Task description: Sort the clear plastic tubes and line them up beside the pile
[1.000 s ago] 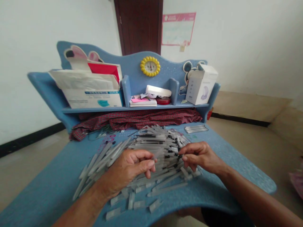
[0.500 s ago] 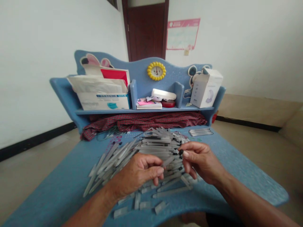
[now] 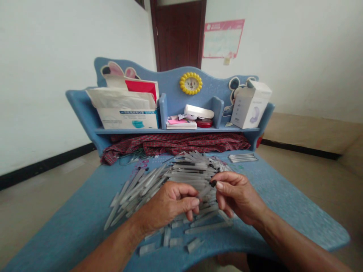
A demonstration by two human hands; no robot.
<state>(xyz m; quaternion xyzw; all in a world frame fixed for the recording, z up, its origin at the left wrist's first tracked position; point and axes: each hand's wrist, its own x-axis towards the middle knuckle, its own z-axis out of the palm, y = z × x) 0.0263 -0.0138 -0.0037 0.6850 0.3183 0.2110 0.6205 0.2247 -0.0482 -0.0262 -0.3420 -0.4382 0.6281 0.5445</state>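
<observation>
A clear plastic tube [image 3: 204, 191] is held between the two hands, just above the pile of similar tubes [image 3: 181, 172] in the middle of the blue bench [image 3: 283, 204]. One end is pinched by the curled fingers of the left hand [image 3: 167, 206]. At the other end a small black piece [image 3: 212, 184] is pinched between thumb and forefinger of the right hand [image 3: 241, 196]. Short clear pieces [image 3: 170, 241] are scattered near the front edge. A red checked cloth [image 3: 176, 143] is laid under the shelf [image 3: 181, 130], where a white box [image 3: 251, 104] is standing.
</observation>
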